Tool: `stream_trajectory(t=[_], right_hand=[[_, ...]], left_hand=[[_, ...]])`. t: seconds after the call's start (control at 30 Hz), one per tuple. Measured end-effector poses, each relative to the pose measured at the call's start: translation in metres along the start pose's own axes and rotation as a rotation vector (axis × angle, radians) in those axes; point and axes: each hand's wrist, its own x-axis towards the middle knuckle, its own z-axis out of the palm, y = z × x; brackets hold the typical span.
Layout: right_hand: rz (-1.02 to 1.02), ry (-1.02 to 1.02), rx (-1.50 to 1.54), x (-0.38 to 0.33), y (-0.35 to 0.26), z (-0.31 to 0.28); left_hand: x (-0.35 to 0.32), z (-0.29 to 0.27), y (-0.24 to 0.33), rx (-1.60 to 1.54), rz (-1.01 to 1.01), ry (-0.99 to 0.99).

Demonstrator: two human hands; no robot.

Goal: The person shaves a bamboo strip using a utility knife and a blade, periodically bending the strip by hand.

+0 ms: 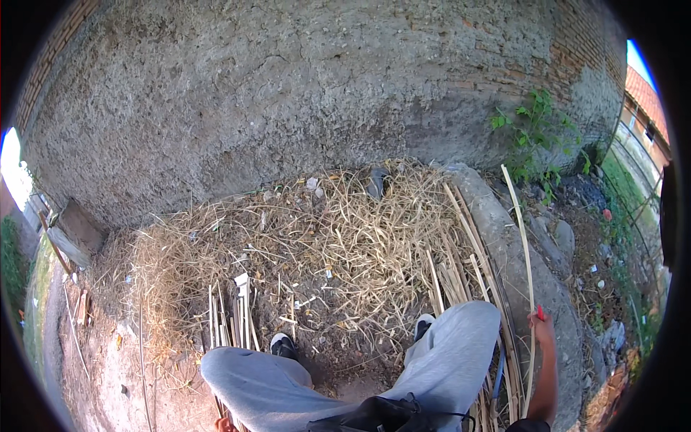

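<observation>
My right hand (543,331) is out at the right, closed around a long, pale split-cane or bamboo strip (519,216). The strip stands nearly upright in the picture, running past my right knee. A small red thing (540,312) shows at the fingers of that hand; its kind is unclear. At the lower edge, beside my left thigh, only a bit of my left hand (226,425) shows, close to some strips, and its grip is hidden. More strips lie in a bundle (453,277) beyond my right knee and in another (234,313) beyond my left knee.
Straw-like shavings (374,245) cover the ground between my feet and a rough plastered wall (302,101). A concrete kerb (497,223) curves along the right. Past it are a green plant (536,122) and rubble. A dark grey object (376,182) lies by the wall.
</observation>
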Motion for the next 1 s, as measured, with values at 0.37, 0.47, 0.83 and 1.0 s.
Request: stream_trajectory(t=[0.37, 0.47, 0.83, 1.0], right_hand=[[-0.425, -0.051, -0.259, 0.063, -0.222, 0.071], [-0.407, -0.328, -0.211, 0.041, -0.307, 0.109], [-0.575, -0.725, -0.376, 0.000, -0.400, 0.202], [-0.660, -0.711, -0.553, -0.007, -0.391, 0.232]], left_hand=[[0.092, -0.045, 0.371, -0.534, 0.428, 0.279], [0.078, -0.042, 0.458, -0.366, 0.741, 0.143], [0.092, 0.036, 0.592, 0.193, 1.251, 0.199], [0.130, 0.057, 0.548, 0.048, 1.031, -0.272]])
